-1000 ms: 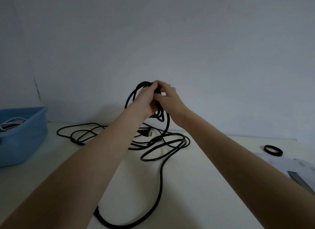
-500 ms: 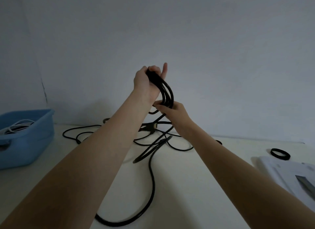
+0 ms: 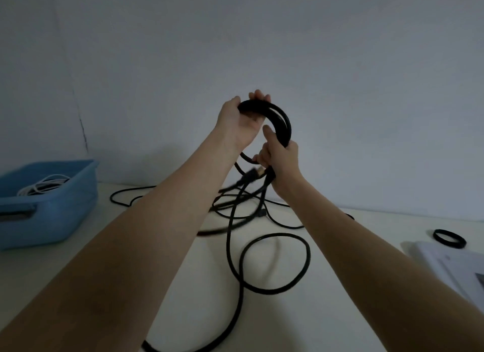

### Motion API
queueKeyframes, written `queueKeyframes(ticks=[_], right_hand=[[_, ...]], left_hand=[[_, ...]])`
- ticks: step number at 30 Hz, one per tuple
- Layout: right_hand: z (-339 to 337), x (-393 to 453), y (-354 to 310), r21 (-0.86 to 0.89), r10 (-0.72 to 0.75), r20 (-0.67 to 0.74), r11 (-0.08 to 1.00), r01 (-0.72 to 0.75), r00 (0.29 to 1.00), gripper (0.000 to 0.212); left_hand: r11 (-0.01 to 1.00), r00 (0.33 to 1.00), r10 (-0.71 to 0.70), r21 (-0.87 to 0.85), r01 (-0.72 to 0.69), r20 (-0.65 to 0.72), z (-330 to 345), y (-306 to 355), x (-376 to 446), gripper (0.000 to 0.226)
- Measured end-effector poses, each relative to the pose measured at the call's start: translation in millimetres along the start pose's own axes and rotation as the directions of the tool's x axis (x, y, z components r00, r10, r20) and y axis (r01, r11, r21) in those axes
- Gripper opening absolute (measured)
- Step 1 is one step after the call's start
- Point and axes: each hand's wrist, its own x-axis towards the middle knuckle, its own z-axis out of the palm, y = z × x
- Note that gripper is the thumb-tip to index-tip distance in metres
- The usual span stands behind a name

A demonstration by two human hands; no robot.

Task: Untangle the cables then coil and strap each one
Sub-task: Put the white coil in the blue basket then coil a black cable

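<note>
We are gripping the black cable's coil point(image 3: 277, 118) above the table point(image 3: 327, 286) with the left hand point(image 3: 239, 121) on top and the right hand point(image 3: 281, 163) curled round its lower side, risking trailing loops point(image 3: 275, 262) knotting as they lift.

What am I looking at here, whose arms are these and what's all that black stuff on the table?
There is no machine: a person wears a camera on the head, looking forward and down, so the two bare arms are their own. The left hand grips the top of a black cable coil; the right hand grips its lower part. The rest of the cable trails in loose loops on the white table. On the left stands a blue bin holding white cables. On the right lie a black ring and a white sheet.
</note>
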Motion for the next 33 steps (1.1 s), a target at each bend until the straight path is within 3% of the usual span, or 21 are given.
queueKeyframes(ticks=[2,4,6,7,9,11,13,16,20,23,25,27,29,33], right_hand=[[-4,-1,-2,-0.090,0.005,0.114,0.996,0.006,0.993,0.048],[-11,1,-5,-0.346,0.037,0.261,0.936,0.058,0.965,0.047],[-19,2,-3,-0.654,0.091,0.403,0.724,0.217,0.911,0.040],[-21,2,1,-0.724,0.093,0.450,0.620,0.302,0.888,0.030],[-23,0,9,-0.710,-0.023,0.475,0.580,0.398,0.880,0.013],[-23,0,13,-0.612,-0.256,0.422,0.628,0.481,0.870,0.020],[-21,3,11,-0.546,-0.355,0.372,0.663,0.511,0.858,0.024],[-18,10,5,-0.630,-0.168,0.428,0.650,0.426,0.888,0.071],[-29,8,-5,-0.699,0.185,0.493,0.666,0.261,0.850,0.088],[-45,11,-14,-0.544,0.344,0.418,0.836,-0.072,0.841,0.080],[-44,16,-16,-0.420,0.419,0.335,0.868,-0.264,0.844,0.079],[-34,17,-12,-0.427,0.492,0.269,0.831,-0.355,0.828,0.075],[-27,17,-9,-0.309,0.520,0.219,0.840,-0.447,0.826,0.051],[-24,16,-3,-0.101,0.525,0.187,0.851,-0.515,0.831,0.023]], left_hand=[[1.000,0.999,-0.024,-0.003,0.024,-0.039,-3,5,3,0.036],[0.995,0.995,-0.068,0.065,0.072,-0.068,-7,10,5,0.036],[0.973,0.984,-0.173,0.144,0.178,-0.046,-8,12,4,0.037],[0.954,0.975,-0.220,0.199,0.222,-0.034,-6,12,4,0.037],[0.924,0.967,-0.253,0.292,0.248,-0.023,-1,12,5,0.035],[0.930,0.968,-0.250,0.280,0.239,0.001,5,12,7,0.035],[0.948,0.972,-0.236,0.222,0.229,0.005,7,13,8,0.036],[0.957,0.977,-0.213,0.202,0.210,-0.010,1,16,9,0.037],[0.939,0.977,-0.209,0.268,0.213,-0.045,-10,31,10,0.036],[0.876,0.941,-0.338,0.359,0.321,-0.016,-17,45,7,0.032],[0.788,0.891,-0.454,0.474,0.392,0.019,-18,45,0,0.024],[0.695,0.841,-0.538,0.592,0.409,0.051,-14,38,-7,0.018],[0.621,0.808,-0.585,0.676,0.397,0.062,-10,32,-12,0.017],[0.570,0.781,-0.623,0.707,0.418,0.041,-6,31,-18,0.018]])
